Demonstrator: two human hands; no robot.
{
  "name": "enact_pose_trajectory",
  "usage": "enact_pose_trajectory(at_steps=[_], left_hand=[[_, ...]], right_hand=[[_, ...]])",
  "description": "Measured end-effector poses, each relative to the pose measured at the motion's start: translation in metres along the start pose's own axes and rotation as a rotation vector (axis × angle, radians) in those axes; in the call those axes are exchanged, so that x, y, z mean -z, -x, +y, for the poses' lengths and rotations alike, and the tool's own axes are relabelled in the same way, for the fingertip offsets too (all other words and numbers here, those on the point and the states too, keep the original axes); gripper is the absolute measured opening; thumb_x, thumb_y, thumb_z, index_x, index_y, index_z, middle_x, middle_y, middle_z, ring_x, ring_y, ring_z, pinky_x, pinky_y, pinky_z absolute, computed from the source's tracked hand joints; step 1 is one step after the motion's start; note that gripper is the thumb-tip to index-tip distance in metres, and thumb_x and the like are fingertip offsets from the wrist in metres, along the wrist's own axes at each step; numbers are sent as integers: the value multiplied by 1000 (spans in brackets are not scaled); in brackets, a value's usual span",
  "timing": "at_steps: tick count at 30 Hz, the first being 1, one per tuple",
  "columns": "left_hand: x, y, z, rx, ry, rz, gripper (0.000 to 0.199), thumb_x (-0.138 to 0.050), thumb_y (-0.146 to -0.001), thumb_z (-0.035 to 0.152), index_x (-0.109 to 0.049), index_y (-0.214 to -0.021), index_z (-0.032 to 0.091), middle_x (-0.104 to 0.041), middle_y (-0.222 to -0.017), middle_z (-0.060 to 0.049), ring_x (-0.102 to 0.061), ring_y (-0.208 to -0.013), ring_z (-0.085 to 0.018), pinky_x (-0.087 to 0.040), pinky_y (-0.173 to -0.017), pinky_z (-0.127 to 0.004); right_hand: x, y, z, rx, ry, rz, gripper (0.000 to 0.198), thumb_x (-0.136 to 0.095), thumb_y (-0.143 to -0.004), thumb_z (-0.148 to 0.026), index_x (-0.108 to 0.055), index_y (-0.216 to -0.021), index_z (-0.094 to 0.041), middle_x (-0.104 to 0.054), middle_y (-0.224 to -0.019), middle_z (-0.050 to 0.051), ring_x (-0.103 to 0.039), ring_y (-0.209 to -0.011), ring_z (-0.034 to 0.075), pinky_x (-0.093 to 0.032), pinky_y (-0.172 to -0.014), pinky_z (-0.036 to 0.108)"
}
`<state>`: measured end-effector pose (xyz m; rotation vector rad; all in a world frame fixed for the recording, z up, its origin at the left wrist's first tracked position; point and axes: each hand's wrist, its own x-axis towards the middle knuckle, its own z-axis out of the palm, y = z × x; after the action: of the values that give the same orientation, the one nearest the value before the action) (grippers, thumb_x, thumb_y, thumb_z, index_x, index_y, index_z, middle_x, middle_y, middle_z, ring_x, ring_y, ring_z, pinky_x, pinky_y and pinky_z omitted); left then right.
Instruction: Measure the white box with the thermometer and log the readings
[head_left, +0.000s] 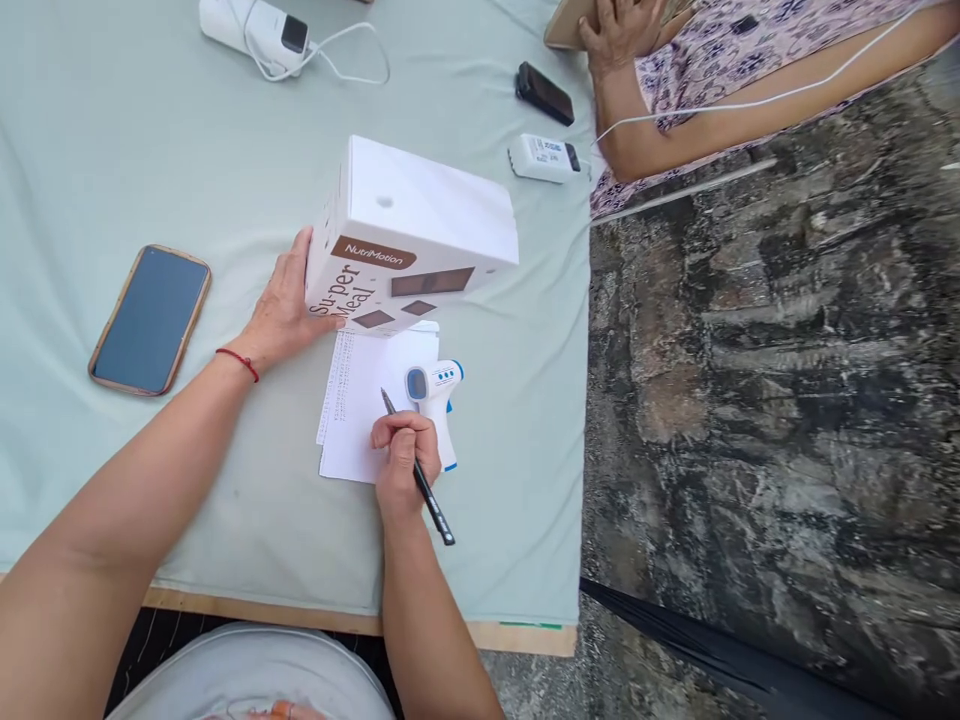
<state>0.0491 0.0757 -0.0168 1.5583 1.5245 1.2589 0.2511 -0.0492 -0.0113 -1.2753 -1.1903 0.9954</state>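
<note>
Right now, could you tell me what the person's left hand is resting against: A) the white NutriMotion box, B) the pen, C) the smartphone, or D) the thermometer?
A: the left hand lies against the side of the white NutriMotion box, while the right hand holds the pen over the paper.

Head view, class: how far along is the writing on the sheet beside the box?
Done: printed rows run down the sheet's left edge. In hand: right hand holds the pen tip to the sheet; left hand steadies the box. Left: most of the sheet is blank.
</note>
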Motion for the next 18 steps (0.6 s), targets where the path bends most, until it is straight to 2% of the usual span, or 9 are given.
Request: enact_pose_trajectory(at_steps=[3, 7, 13, 18], left_hand=[[0, 0, -2, -82, -38, -58, 94, -79, -71, 46, -29, -149, 29, -43, -146, -9, -37, -138, -37, -35, -114, -57], [3, 2, -4, -127, -63, -92, 99, -81, -69, 48, -24, -149, 36, -41, -148, -7, -36, -137, -37, -36, -113, -59], [4, 2, -6, -150, -76, -111, 100, -78, -71, 56, -20, -151, 38, -39, -149, -8, -32, -140, -40, -33, -114, -61], [2, 1, -9, -148, -75, -108, 99, -75, -72, 61, -19, -151, 37, -39, -149, -8, -29, -142, -40, -32, -115, -62]], right_hand=[[-1, 3, -2, -29, 22, -42, 33, -50, -88, -47, -66, -100, -21, -58, -72, 1, -56, -67, 16, -47, -65, 33], [-2, 6, -3, -58, 182, -39, 16, -62, -76, -33, -68, -85, -22, -64, -74, 0, -57, -64, 14, -48, -60, 29], [-7, 11, 4, -23, 260, -12, 4, -61, -72, -25, -61, -72, -22, -57, -58, -5, -49, -49, 10, -41, -48, 24], [-10, 11, 7, 87, 265, -59, 10, -59, -75, -25, -55, -66, -22, -53, -55, -6, -47, -50, 10, -39, -49, 25]])
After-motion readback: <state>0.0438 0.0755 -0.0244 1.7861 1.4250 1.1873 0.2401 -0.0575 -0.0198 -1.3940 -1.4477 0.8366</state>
